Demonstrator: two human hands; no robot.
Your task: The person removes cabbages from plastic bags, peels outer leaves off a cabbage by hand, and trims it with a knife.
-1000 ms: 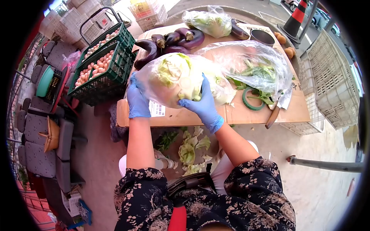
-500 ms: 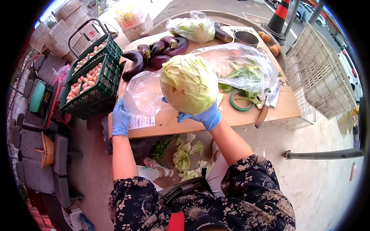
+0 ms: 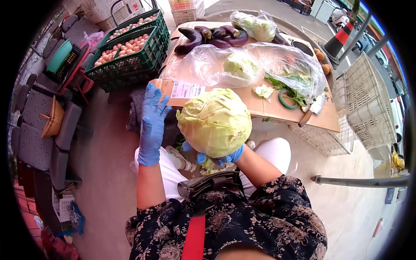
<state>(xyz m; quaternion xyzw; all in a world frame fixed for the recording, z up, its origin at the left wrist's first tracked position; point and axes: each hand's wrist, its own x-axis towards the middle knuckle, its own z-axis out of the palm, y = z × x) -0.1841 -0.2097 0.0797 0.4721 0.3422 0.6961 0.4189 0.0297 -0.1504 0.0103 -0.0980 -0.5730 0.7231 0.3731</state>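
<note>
A pale green cabbage (image 3: 214,123) rests on my right hand (image 3: 232,157), held in front of the table's near edge above my lap. The gloved fingers curl up around its underside and are partly hidden by it. My left hand (image 3: 152,123), also in a blue glove, is raised left of the cabbage with its fingers apart and nothing in it. Beyond it a clear plastic bag (image 3: 190,65) lies on the cardboard (image 3: 173,93) near a printed label (image 3: 187,90). A second cabbage (image 3: 241,68) shows beneath clear plastic.
Eggplants (image 3: 223,42) and a bagged cabbage (image 3: 260,27) lie at the back. A knife (image 3: 313,110), green tape (image 3: 287,100) and leafy greens (image 3: 299,80) lie at the right. Egg crates (image 3: 125,52) stand left, white crates (image 3: 368,95) right.
My right hand has brought the cabbage back from over the table toward my body. My left hand has let go of the plastic bag and opened. The view has shifted.
</note>
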